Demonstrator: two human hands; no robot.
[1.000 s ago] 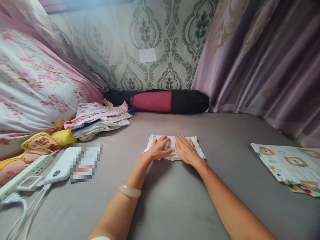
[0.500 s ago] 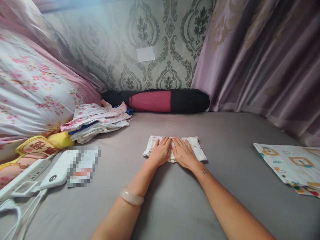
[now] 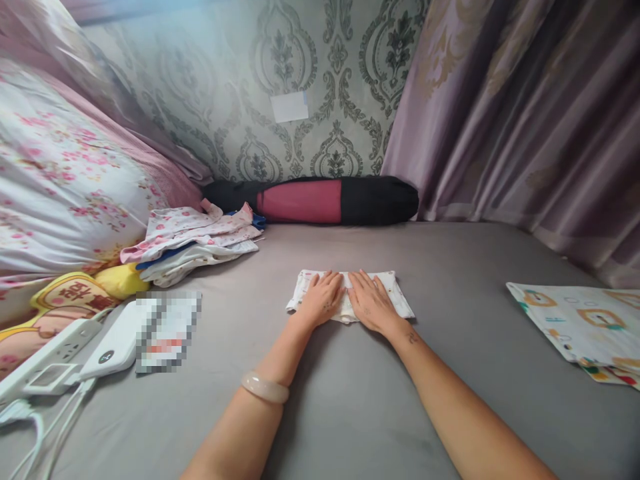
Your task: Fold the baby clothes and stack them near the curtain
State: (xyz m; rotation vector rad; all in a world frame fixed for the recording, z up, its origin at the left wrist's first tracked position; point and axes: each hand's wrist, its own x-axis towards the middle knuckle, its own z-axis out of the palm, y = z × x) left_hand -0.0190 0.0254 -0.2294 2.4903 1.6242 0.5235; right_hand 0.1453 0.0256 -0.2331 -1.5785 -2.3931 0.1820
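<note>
A small folded white garment with a sparse coloured print (image 3: 346,310) lies on the grey bed sheet (image 3: 345,413). My left hand (image 3: 323,300) rests flat on its left half, fingers stretched toward the far edge. On the right half lies my right hand (image 3: 371,301), palm down with its fingers extended. A narrow strip of cloth shows between the two hands. The palms and the cloth beneath them are hidden. A pale bangle (image 3: 265,388) circles my left forearm.
Left of the hands is a pile of folded clothes (image 3: 200,237). Nearer are a white power bank (image 3: 120,340), a power strip (image 3: 55,353) and cables. A printed cloth (image 3: 590,323) lies at right. A black and red roll (image 3: 305,202) lies along the wall.
My right hand has slid slightly to the right, so the gap between my hands is wider. My left hand stays nearly in place on the garment.
</note>
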